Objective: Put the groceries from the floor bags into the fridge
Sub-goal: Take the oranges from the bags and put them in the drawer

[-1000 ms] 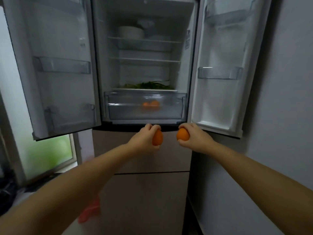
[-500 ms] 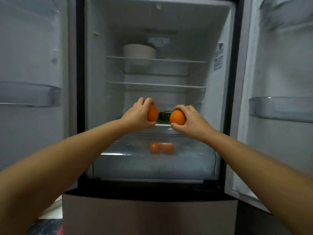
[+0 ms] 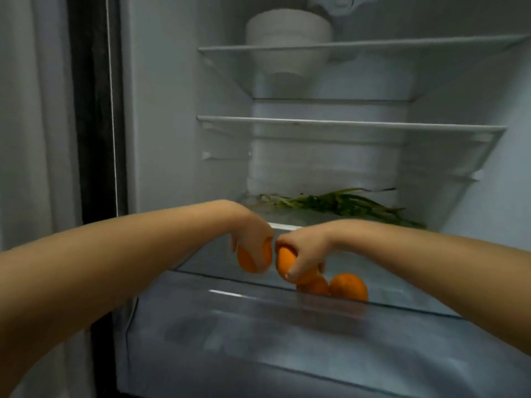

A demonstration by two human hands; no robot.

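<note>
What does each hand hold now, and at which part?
The left hand holds an orange from above, fingers over its top. The right hand holds another orange the same way, thumb on its near side.

Two oranges (image 3: 333,284) in open drawer (image 3: 258,326)

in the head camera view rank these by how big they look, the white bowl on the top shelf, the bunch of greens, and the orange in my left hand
1. The bunch of greens: widest spread, though thin.
2. The white bowl: nearly as large and bulkier; this ranking is unsure.
3. The orange in the left hand: clearly smallest, despite being nearest the camera.
</note>
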